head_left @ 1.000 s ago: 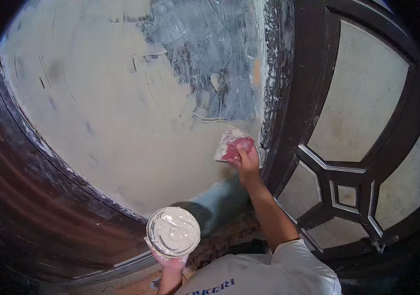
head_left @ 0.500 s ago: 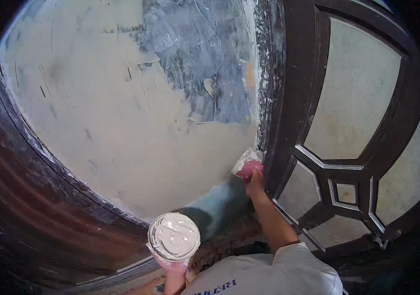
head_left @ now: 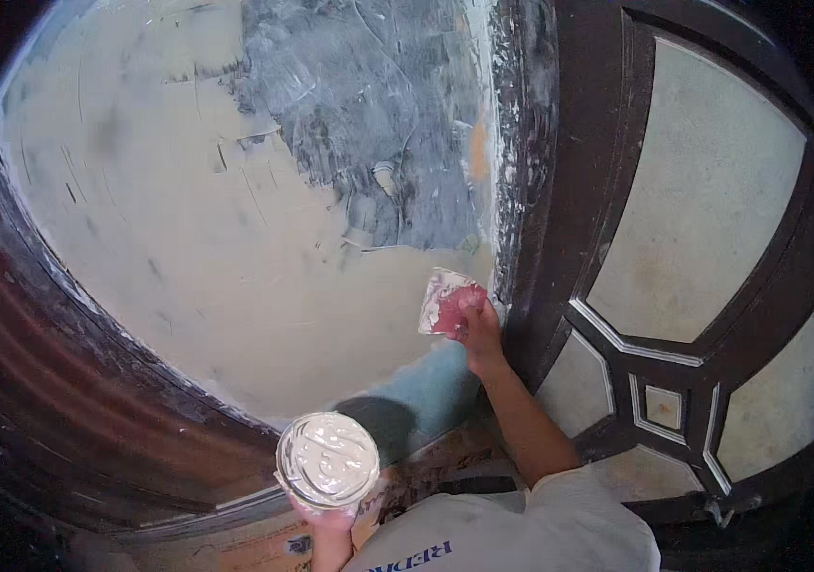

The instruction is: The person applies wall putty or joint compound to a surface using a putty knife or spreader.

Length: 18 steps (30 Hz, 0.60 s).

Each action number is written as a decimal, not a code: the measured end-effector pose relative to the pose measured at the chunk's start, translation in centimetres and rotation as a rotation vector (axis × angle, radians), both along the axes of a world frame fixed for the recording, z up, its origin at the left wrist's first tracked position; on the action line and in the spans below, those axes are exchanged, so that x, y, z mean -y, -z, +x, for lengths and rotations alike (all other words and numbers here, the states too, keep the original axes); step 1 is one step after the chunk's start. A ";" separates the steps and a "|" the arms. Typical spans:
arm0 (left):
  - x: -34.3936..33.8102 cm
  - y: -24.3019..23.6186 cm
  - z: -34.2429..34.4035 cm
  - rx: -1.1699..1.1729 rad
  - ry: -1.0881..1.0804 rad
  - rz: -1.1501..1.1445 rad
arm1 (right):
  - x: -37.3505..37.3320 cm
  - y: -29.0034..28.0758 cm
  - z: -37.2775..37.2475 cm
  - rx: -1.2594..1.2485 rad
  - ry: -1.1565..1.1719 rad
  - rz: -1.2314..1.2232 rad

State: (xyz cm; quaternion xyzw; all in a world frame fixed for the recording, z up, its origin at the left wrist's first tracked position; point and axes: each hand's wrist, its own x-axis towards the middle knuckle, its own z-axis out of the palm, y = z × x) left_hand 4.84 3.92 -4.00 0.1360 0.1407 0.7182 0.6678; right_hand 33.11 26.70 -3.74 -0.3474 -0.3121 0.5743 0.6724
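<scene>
My left hand (head_left: 324,520) holds a round tub (head_left: 282,484) from below, its top filled with creamy white putty (head_left: 329,458). In my right hand (head_left: 483,336) is a pinkish-red putty spreader (head_left: 455,309), gripped with the thumb over its face. White putty coats the spreader's left edge. It is in front of or against the wall's lower right part; I cannot tell whether it touches. Cream putty (head_left: 169,257) covers much of the wall, with streaks and small dark marks in it. A bare grey-blue patch (head_left: 359,124) shows at the upper right, and a pale blue strip (head_left: 436,377) along the bottom.
A dark wooden door (head_left: 569,172) with pale panels stands to the right, beside a putty-smeared frame (head_left: 512,191). Dark reddish-brown, curved-looking trim (head_left: 92,381) borders the wall on the left. Printed cardboard-like sheeting (head_left: 254,539) lies low down, near my left forearm.
My right hand has moved left, away from the door frame, and the spreader has turned so its coated edge points left. The tub has shifted slightly left. The view has moved a little too.
</scene>
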 end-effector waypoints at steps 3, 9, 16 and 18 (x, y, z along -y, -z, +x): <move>-0.2 0.0 0.5 -0.025 -0.002 0.014 | 1.1 1.2 0.8 0.084 0.061 -0.005; -1.0 -0.3 3.4 0.068 -0.023 -0.011 | 0.8 2.2 4.2 0.134 0.015 0.085; -0.8 1.3 5.8 0.042 0.011 0.020 | 1.5 3.5 5.7 0.336 0.030 -0.028; -0.7 1.7 6.6 0.149 -0.047 -0.030 | 1.1 3.5 5.3 0.399 -0.018 0.018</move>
